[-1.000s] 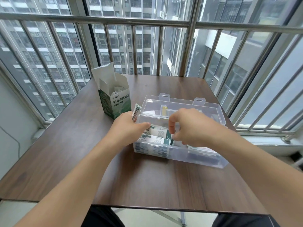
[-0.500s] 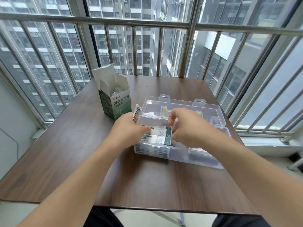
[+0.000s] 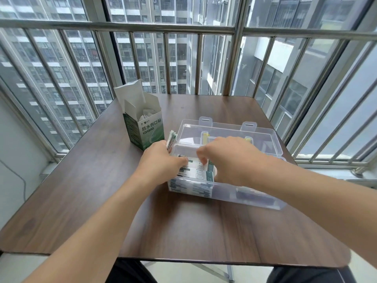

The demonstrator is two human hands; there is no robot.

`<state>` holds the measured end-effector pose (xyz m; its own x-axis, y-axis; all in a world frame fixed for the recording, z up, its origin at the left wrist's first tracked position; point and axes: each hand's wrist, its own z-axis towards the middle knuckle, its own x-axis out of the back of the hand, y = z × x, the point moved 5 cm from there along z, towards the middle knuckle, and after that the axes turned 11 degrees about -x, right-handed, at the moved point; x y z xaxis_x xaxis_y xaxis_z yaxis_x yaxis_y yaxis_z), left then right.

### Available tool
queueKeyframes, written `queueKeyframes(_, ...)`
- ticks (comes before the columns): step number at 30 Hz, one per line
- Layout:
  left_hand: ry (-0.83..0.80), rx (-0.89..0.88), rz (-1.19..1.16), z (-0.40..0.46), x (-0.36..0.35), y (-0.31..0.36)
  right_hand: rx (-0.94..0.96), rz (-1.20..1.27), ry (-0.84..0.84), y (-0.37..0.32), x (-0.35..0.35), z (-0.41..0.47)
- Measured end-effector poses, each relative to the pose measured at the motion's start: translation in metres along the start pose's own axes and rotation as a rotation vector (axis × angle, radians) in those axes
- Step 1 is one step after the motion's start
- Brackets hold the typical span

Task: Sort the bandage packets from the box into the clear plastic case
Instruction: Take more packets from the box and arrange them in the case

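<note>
Head view: packets going into left end of case

Far left on table [image 3: 81,190]: green-and-white box [image 3: 145,129], flaps up, a few packets visible inside, so more to sort, probably.

Just right of box, against case's outer left wall: spare stack of packets [image 3: 171,138] on edge, held in left hand [image 3: 161,162]. Fingers curled shut round that stack, thumb reaching over rim onto packets already in case (looks like pinning them flat while next one goes in).

Centre: bandage packets [image 3: 195,170] lying stacked in left compartment of clear plastic case [image 3: 244,199], printed faces up, more visible thru front wall.

Right of that: right hand [image 3: 228,160] above same compartment, thumb and forefinger pinched together at top packet's far edge; whether actually gripping it or just nudging it square, can't tell.

Further right: rest of case looks mostly unfilled, w/ something dark low at right end, too blurred to name. Lid open, leaning back toward window, keeps whole opening free for both hands.
</note>
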<state>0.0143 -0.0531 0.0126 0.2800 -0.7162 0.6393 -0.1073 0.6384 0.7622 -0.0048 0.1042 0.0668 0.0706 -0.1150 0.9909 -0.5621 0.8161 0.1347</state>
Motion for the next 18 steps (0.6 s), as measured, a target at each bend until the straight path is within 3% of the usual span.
queueKeyframes(4, -0.015, -0.009, -0.031, -0.001, 0.001, 0.002, 0.116, -0.097, 0.005, -0.002, 0.003, 0.002)
queueKeyframes(18, -0.254, 0.021, -0.35, -0.012, 0.002, 0.015, 0.205, 0.042, -0.05, 0.015, -0.009, 0.009)
